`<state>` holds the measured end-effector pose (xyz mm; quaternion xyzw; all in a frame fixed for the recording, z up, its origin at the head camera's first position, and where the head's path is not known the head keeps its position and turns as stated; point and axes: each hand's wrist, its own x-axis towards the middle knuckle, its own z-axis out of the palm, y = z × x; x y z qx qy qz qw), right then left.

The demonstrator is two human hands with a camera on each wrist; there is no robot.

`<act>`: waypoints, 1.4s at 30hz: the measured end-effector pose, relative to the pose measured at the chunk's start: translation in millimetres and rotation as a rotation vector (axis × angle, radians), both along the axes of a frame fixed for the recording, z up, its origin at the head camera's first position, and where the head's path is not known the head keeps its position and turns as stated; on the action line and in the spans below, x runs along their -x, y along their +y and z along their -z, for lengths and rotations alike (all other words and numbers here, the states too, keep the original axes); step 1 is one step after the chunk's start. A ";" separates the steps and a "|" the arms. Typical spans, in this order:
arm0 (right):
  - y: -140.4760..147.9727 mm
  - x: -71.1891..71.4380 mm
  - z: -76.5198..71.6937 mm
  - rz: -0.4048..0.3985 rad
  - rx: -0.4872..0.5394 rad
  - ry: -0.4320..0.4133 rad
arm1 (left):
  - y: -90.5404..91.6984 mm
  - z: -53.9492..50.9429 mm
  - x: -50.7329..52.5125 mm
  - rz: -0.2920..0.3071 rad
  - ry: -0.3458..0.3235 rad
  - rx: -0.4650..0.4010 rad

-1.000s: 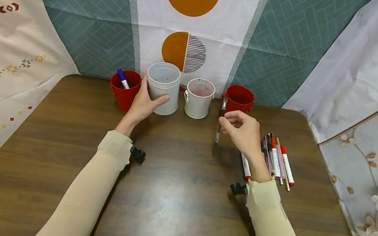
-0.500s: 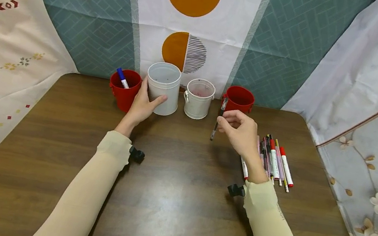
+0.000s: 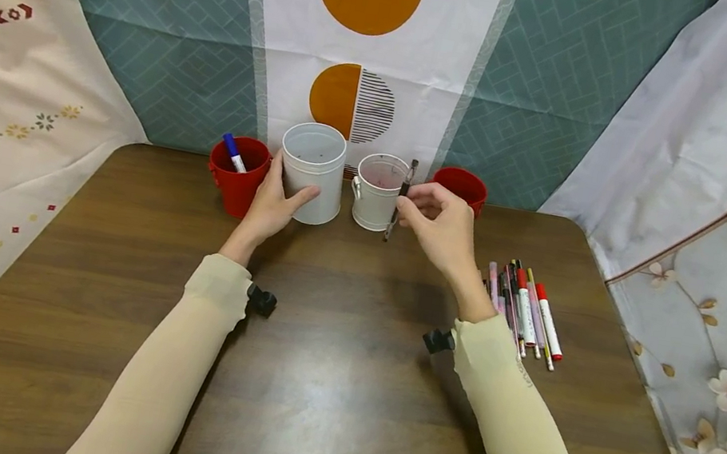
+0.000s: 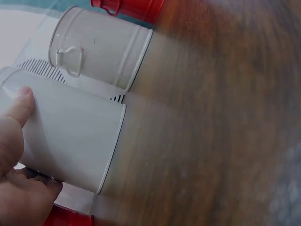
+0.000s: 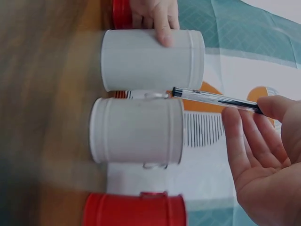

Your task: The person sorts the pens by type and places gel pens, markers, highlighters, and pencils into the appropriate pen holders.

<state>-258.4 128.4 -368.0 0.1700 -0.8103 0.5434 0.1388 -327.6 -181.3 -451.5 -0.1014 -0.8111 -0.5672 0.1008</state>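
My left hand [image 3: 275, 203] holds the side of a tall white metal canister [image 3: 318, 195], thumb across its front and fingers at its left side. The canister stands upright. Between thumb and fingertips my right hand [image 3: 440, 224] pinches a clear-barrelled pen with black ends [image 5: 211, 98]. This pen is held nearly upright in front of the right edge of a smaller white bucket [image 3: 371, 200]. In the right wrist view the pen's lower end lies near the gap between the two white containers. Behind the right hand, a red bucket [image 3: 462, 183] is partly hidden.
Another red bucket [image 3: 236, 192], left of the canister, holds a blue-capped marker [image 3: 234, 153]. Several pens, pencils and red-capped markers [image 3: 527, 313] lie in a bunch on the brown table [image 3: 327, 350], right of my right wrist. Patterned cloth [image 3: 537, 112] hangs behind the containers.
My right hand has moved left with the pen, from in front of the right red bucket to the small white bucket. My left hand stays on the canister.
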 end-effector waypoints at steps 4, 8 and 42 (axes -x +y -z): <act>-18.4 15.1 -14.3 -0.004 0.028 0.030 | -0.8 1.0 0.1 0.003 0.001 -0.015; -37.8 31.0 -31.3 -0.025 0.062 0.041 | -1.1 1.0 -0.2 0.015 -0.004 -0.027; -126.7 97.8 -50.8 -0.044 0.014 -0.036 | -1.1 -26.2 -19.8 0.161 -0.024 -0.144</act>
